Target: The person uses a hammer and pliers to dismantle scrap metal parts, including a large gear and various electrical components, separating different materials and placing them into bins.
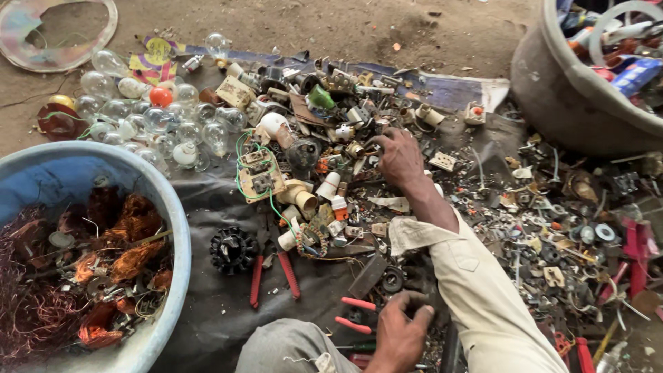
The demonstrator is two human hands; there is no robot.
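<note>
The right hand (399,157) reaches far into the scrap pile (345,131), fingers curled down among small sockets; what it pinches I cannot tell. The left hand (402,330) rests near, loosely closed beside red-handled pliers (356,314), nearer them.

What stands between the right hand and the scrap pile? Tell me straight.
Nothing visible. The right hand lies on the scrap pile, its fingertips down among the small parts, with nothing between them.
</note>
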